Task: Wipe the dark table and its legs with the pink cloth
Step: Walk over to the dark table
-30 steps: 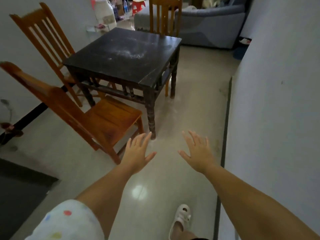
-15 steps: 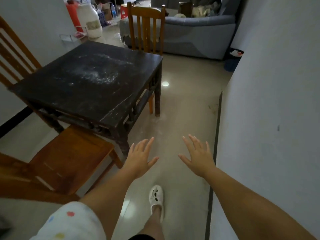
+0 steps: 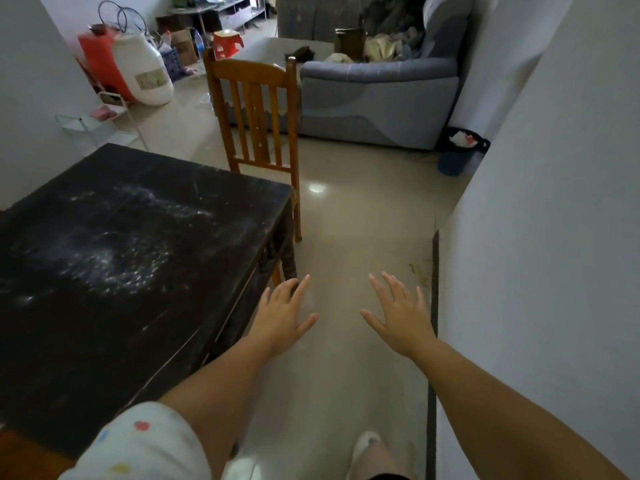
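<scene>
The dark square table (image 3: 114,271) fills the left half of the view, its top streaked with white dust. One turned leg (image 3: 288,261) shows at its far right corner. A small pink thing (image 3: 102,113), maybe the cloth, lies on a low white wire rack (image 3: 74,124) by the left wall beyond the table. My left hand (image 3: 282,318) hovers with fingers spread beside the table's right edge, holding nothing. My right hand (image 3: 398,315) is stretched out the same way over the floor, empty.
A wooden chair (image 3: 256,109) stands at the table's far side. Behind it are a grey sofa (image 3: 377,98), a white jug (image 3: 143,69), a red container and clutter. A white wall (image 3: 554,237) runs close on my right. A dark bin (image 3: 457,155) sits by the wall's corner.
I have walked forward along the table's right side, so the table is now close on my left and the near chair has dropped out of view. Both hands stay open and empty.
</scene>
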Demonstrator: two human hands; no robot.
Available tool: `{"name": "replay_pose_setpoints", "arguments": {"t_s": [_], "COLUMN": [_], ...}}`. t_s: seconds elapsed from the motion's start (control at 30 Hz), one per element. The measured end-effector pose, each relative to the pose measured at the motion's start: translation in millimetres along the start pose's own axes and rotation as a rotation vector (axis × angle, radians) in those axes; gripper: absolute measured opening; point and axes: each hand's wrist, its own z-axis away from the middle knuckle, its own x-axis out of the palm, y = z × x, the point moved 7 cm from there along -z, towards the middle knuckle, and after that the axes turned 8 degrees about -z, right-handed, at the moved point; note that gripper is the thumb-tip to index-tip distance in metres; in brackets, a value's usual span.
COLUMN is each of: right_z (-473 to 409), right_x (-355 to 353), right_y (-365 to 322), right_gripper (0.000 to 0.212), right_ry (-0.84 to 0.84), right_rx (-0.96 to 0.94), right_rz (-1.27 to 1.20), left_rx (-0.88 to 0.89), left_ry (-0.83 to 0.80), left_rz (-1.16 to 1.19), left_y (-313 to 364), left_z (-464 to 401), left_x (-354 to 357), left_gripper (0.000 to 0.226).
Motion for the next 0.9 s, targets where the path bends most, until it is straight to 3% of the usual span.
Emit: {"name": "replay_pose_setpoints", "arguments": {"t_s": [0.1, 0.27, 0.43, 0.9], "right_z": [-73.2, -208.6, -339.5, -713.0], "right_x": [-14.7, -55.0, -100.7, -158.6], "right_y": [31.1, 84.5, 125.2, 145.6], "right_gripper": [0.086, 0.083, 0.068, 0.068], "right_ry": [0.002, -0.041, -0.096, -0.126], "right_rx": [-0.026, -0.112, -0.17, -0.282], "right_rz": [0.016, 0.055, 0.071, 0.081], "left_rx": [-0.029, -0.13, -0.197, -0.297], "left_ry": [0.006, 0.024, 0.052, -0.006], "left_rz": [-0.005, 0.065, 0.148, 0.142], "left_y": [3.5, 14.2, 25.6, -62.1], "left_z": [-78.9, -217.0, -339.0, -671.4], "left_x": [3.0, 0.0, -26.7, -66.4], "left_gripper": [0.072, 0.073, 0.072, 0.072]}}
